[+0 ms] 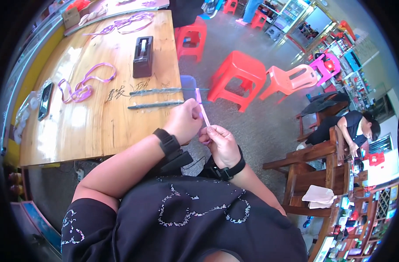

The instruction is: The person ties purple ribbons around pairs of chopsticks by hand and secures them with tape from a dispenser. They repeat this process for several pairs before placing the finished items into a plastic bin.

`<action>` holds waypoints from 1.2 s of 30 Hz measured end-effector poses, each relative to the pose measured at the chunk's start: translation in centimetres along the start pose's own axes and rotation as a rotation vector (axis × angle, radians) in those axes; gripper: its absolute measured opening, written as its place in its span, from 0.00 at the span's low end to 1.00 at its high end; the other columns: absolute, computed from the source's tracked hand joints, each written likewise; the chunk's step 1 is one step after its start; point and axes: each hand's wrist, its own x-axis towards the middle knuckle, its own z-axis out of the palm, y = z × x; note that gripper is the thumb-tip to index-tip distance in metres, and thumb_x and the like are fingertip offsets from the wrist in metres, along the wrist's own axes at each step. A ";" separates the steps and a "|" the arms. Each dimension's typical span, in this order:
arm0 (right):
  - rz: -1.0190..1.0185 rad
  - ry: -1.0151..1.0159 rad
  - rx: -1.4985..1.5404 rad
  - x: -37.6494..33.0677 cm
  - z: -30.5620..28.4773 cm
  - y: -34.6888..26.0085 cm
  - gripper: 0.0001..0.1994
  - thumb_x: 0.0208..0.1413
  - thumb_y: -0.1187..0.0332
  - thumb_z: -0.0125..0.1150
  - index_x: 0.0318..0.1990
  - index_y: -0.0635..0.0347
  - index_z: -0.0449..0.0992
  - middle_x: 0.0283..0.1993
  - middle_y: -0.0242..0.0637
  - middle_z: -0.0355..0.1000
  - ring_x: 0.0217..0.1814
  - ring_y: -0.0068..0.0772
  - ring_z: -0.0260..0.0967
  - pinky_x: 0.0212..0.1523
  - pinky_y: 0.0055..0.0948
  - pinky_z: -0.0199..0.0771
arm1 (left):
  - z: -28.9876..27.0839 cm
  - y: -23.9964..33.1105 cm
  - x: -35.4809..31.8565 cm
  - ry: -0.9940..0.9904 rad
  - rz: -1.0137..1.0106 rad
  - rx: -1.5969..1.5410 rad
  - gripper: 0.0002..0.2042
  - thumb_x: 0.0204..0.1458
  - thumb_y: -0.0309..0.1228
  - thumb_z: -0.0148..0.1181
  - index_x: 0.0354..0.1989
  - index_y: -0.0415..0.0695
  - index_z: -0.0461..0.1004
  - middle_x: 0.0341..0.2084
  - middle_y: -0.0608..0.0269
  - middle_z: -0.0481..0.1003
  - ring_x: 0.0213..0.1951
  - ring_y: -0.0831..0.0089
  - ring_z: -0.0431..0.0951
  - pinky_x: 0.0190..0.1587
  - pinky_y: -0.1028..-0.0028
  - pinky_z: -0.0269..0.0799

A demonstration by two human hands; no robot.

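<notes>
Broadly, wooden counter (68,144): on the person's left, its right edge close to the left hand.
Red plastic stool (239,72): on the floor ahead, apart from both hands.
Left hand (184,120): farther forward of the two and nearer the rods; fingers curled in beside the strip, though whether they grip it I cannot tell.
Right hand (223,144): nearer the body and to the right; thumb and forefinger pinched together on the strip's near end, no gap showing.
Tape dispenser (142,63): black, on the counter beyond the rods.
Thin dark rods (156,91): two, in clear wrapping, roughly parallel, lying left to right; the farther one juts past the counter edge.
Lilac ribbon (80,94): loosely looped, left of the rods.
Pink ribbon strip (205,115): seen over the floor, long axis pointing away from the body, leaning left, crosswise to the rods; its far end overlaps the farther rod in view, contact unclear.
</notes>
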 end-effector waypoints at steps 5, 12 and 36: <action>0.140 -0.056 -0.018 -0.2 -0.2 0.7 0.08 0.56 0.66 0.51 0.34 0.61 0.73 0.30 0.34 0.71 0.33 0.23 0.66 0.38 0.21 0.60 | -0.6 -0.6 0.5 -0.114 0.030 0.036 0.05 0.41 0.21 0.56 0.29 0.38 0.69 0.19 0.60 0.73 0.22 0.75 0.74 0.25 0.76 0.69; 0.169 -0.076 -0.049 -0.3 -0.2 1.4 0.09 0.56 0.65 0.51 0.33 0.59 0.75 0.27 0.30 0.72 0.29 0.17 0.64 0.31 0.17 0.56 | -1.9 -0.2 1.5 -0.424 -0.248 -0.249 0.04 0.45 0.20 0.54 0.30 0.37 0.70 0.18 0.66 0.70 0.17 0.81 0.70 0.19 0.81 0.65; 0.213 -0.002 -0.018 7.5 -0.6 0.9 0.13 0.59 0.64 0.46 0.44 0.66 0.70 0.32 0.38 0.72 0.28 0.23 0.68 0.32 0.25 0.69 | 0.7 0.1 -1.7 -0.210 0.253 0.259 0.06 0.40 0.22 0.52 0.23 0.41 0.76 0.20 0.52 0.74 0.26 0.57 0.76 0.30 0.66 0.72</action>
